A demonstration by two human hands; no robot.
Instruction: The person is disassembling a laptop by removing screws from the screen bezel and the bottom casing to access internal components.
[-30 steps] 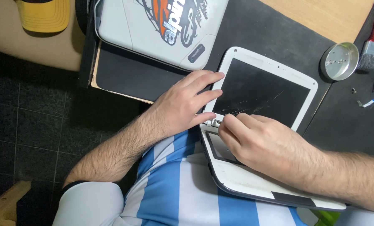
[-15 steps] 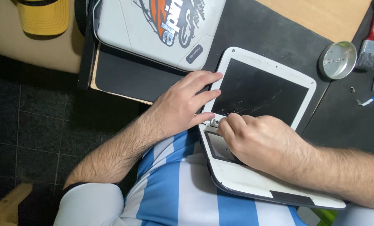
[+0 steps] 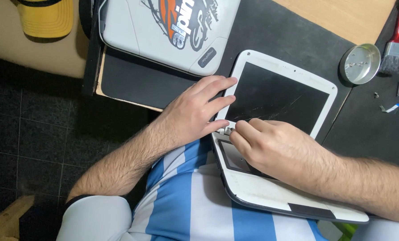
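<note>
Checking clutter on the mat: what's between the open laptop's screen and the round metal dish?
Head view: only bare black mat lies between the open white laptop screen's corner and the round metal dish; nothing else sits there.

Two hands: the left hand [image 3: 195,114] at 9 o'clock of the open laptop's [image 3: 271,196] screen and the right hand [image 3: 275,149] at 6 o'clock of it. Two laptops: the open one, and a closed laptop [image 3: 163,31] at 11 o'clock. One round metal dish [image 3: 360,63] at 2 o'clock, one brush [image 3: 394,42] beside it, one yellow cap [image 3: 45,20] at 10 o'clock, one black mat [image 3: 271,35] on the bench [image 3: 342,15]
</note>
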